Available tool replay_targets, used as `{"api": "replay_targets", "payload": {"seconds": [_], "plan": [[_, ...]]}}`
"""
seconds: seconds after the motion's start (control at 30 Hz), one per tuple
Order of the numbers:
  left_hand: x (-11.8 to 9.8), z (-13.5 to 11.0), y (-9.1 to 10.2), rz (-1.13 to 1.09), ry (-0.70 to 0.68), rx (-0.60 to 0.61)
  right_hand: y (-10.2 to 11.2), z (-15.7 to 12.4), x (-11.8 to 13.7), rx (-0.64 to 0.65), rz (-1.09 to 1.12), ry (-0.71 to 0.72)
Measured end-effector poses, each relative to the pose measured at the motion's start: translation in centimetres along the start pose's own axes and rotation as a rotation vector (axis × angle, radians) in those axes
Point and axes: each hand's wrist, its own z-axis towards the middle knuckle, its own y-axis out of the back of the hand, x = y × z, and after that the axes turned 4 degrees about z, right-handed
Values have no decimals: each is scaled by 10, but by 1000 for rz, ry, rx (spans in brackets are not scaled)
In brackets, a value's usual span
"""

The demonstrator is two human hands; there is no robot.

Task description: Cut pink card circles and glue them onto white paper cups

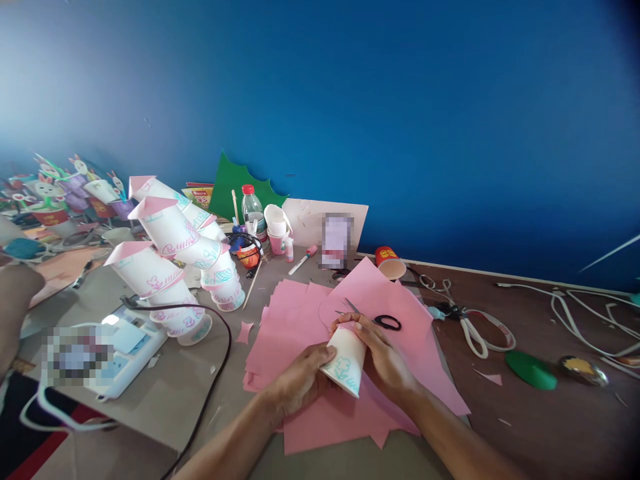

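Both my hands hold a white paper cup (346,361) with blue-green drawing, tipped on its side above a pile of pink paper sheets (300,333). My left hand (300,380) cups its lower side with curled fingers. My right hand (380,353) wraps over the top, fingers pressed at the cup's narrow end, where a bit of pink paper shows. Black-handled scissors (380,321) lie on the pink sheets just beyond my fingers.
Stacks of decorated cups with pink cone tops (170,267) stand at left beside a white device (115,360) and black cable (220,360). A water bottle (253,210), red cup (390,262), green foam piece (530,370), white cords (590,313) and another person's arm (13,307) surround the area.
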Motion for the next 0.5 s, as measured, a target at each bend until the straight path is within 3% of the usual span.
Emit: {"api": "replay_targets", "payload": {"seconds": [0.3,0.5], "plan": [[4,4,7,-64,10,35,-1,-1,5,24,33,-64],[5,6,8,-107,11,52,4,2,18,-1,173,-75]]}}
